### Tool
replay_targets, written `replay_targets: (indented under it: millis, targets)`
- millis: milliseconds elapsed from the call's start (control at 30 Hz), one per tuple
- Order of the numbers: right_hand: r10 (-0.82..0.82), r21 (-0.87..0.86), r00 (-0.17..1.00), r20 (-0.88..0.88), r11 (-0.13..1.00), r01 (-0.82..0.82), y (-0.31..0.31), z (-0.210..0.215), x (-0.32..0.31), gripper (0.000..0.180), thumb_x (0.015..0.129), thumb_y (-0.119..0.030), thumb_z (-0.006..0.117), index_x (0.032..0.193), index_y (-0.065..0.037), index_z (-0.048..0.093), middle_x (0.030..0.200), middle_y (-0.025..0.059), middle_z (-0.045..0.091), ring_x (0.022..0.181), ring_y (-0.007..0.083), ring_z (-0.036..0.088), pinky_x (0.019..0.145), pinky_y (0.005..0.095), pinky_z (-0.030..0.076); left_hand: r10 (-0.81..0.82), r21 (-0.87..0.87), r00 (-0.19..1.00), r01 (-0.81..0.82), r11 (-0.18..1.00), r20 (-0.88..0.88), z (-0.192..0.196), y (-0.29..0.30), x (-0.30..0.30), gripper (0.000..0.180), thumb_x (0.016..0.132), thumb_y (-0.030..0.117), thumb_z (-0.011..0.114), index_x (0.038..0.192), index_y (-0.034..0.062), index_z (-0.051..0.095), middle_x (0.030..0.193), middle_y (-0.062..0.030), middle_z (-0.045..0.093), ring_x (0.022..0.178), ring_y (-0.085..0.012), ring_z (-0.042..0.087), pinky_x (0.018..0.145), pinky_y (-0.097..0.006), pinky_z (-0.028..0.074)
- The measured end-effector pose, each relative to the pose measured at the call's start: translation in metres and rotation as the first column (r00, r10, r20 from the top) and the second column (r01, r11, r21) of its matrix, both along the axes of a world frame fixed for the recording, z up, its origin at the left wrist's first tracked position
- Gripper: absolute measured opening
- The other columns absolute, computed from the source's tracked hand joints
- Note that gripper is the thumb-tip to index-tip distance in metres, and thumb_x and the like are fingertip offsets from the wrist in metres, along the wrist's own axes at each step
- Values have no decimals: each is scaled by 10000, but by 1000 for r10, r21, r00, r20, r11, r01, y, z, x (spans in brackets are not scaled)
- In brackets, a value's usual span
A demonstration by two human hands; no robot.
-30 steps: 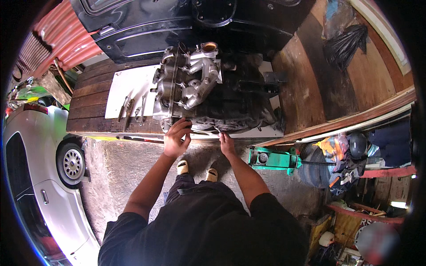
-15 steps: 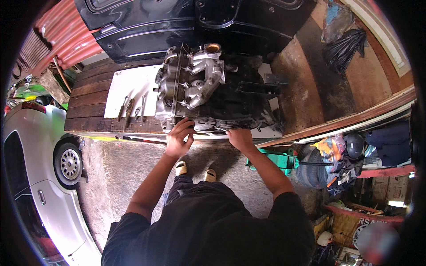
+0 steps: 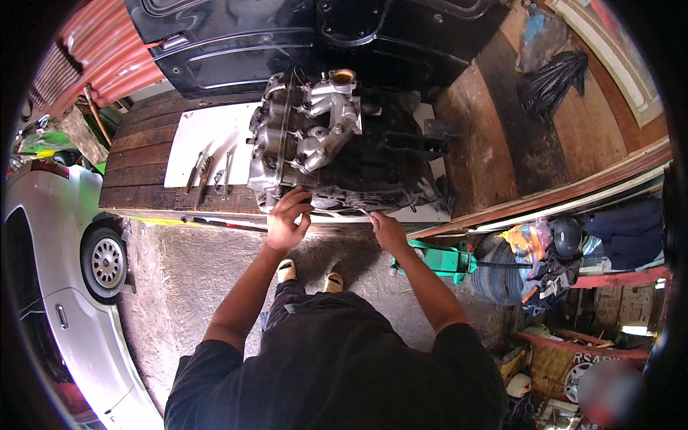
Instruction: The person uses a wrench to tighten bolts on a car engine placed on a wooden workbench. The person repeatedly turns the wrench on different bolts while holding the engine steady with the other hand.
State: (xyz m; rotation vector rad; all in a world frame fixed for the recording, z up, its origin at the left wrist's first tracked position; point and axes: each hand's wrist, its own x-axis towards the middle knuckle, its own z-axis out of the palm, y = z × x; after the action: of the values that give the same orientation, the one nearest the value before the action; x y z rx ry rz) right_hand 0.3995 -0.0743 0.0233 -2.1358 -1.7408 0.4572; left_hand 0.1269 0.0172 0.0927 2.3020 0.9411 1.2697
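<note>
An engine (image 3: 315,150) with a silver cover and intake manifold lies on its side on the bench, its dark block to the right. My left hand (image 3: 288,218) rests at its near left corner, fingers bent over the edge and thumb apart, apparently holding nothing. My right hand (image 3: 389,233) is closed at the near side of the block, around a slim metal tool (image 3: 365,211). Only a short end of that tool shows, so its kind is unclear. Left of the engine, several hand tools (image 3: 203,172) lie across a white sheet (image 3: 183,147) and the wood.
The plank bench (image 3: 140,154) stands against a black vehicle panel (image 3: 251,54). A silver car (image 3: 72,287) is at the left. Beneath the bench's right end sits a green floor jack (image 3: 441,259), beside a tire (image 3: 494,269). A black plastic bag (image 3: 548,89) lies at the far right.
My right hand has tilted and shifted slightly, and more of the slim tool's end shows at its fingers. My left hand stays at the engine's corner. The whole view has drifted slightly.
</note>
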Motion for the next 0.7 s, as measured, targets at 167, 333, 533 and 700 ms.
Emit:
replay_targets:
  millis: [167,333,533,700]
  targets:
    - [-166,25,866,-472,979,201,-8,-83,-13,234,959,-242,502,1049,-43,585,759,94,665,700,201,663,641,324,514,-13,-22,1000,13,1000,7,3,-1,1,106,717,19,617,793,65,674,1038,-70,671,1097,-301,598,889,-381,493]
    - [-193,40,814,-547,966,256,8,-115,-31,272,972,-232,482,1089,-2,571,850,91,686,765,173,667,696,296,518,-10,-17,1000,10,1000,-23,3,1,0,107,718,14,616,793,68,668,1041,-70,671,1107,-303,593,897,-382,489]
    - [-128,138,804,-581,958,252,17,-129,-38,293,966,-236,487,1104,8,573,863,92,690,778,192,668,711,321,517,-4,-19,999,3,1000,-48,5,0,-2,104,711,11,615,781,72,662,1047,-69,671,1116,-306,587,901,-385,489]
    - [-160,132,863,-479,959,251,21,-115,-37,294,954,-264,510,1069,-9,598,875,139,685,794,292,665,694,372,515,-11,-33,998,9,999,-62,6,0,-2,109,707,10,612,776,76,664,1050,-67,669,1121,-304,583,904,-385,488]
